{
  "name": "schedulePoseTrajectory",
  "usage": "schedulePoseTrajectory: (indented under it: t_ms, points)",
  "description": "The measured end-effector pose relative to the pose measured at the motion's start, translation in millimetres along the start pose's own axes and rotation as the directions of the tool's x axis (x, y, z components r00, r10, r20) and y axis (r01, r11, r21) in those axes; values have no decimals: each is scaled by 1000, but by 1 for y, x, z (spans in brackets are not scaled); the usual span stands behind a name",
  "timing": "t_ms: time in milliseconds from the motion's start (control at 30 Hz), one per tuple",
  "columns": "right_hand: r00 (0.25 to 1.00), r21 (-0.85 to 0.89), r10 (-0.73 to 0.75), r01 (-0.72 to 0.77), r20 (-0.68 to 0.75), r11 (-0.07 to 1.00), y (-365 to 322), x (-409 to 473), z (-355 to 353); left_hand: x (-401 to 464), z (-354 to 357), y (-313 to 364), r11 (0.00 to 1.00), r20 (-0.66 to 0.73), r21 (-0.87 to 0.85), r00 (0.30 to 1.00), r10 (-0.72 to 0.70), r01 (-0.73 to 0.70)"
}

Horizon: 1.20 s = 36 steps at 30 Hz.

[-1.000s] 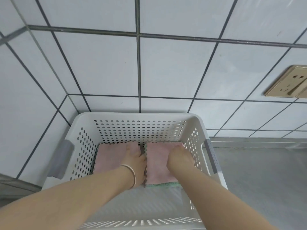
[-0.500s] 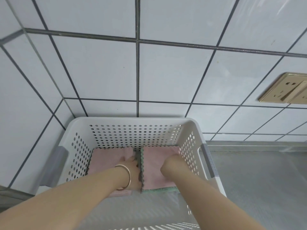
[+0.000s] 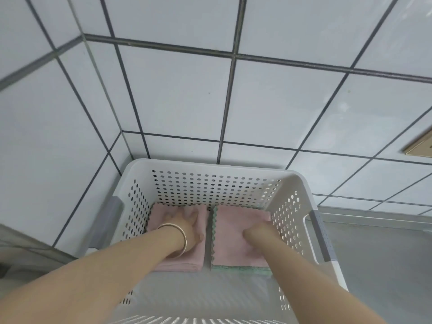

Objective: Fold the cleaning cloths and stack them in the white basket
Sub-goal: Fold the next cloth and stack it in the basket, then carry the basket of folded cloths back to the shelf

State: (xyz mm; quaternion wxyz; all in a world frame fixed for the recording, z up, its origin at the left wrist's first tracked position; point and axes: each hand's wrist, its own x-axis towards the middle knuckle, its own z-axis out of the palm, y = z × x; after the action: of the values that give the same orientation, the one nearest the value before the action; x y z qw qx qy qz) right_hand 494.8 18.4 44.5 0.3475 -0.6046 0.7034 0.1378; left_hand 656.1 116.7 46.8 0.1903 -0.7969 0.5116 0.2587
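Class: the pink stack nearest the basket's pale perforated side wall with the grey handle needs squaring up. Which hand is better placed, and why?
Right hand: it rests on that right stack, beside the wall; the left hand presses the other stack.

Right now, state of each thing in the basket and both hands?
white basket: upright, open top, holds two cloth stacks.
left cloth stack: folded, pink, flat on the basket floor.
right cloth stack: folded, pink on top, green edge below.
left hand: fingers flat, pressing the left stack.
right hand: on the right stack; fingers hidden, grip unclear.
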Motion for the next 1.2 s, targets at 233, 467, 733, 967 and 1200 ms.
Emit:
schedulePoseTrajectory:
  t_ms: [233,467,733,967,1200]
  points:
    - [999,5,-19,19,-39,1000,-6,-11,4,-9,-11,-8,999,111,38,993,-37,33]
    - [994,64,-106,106,4,992,-7,-23,0,-13,-9,-11,999,144,15,989,-43,41]
    - [823,-542,-568,490,28,683,-26,-53,24,-1,7,-5,1000,129,26,992,-16,13]
    - [890,-525,-415,448,189,724,-21,-37,36,8,10,10,990,163,131,983,-81,60]
    - [909,-593,-346,415,233,690,-36,-41,39,12,15,8,986,190,156,978,-83,53]
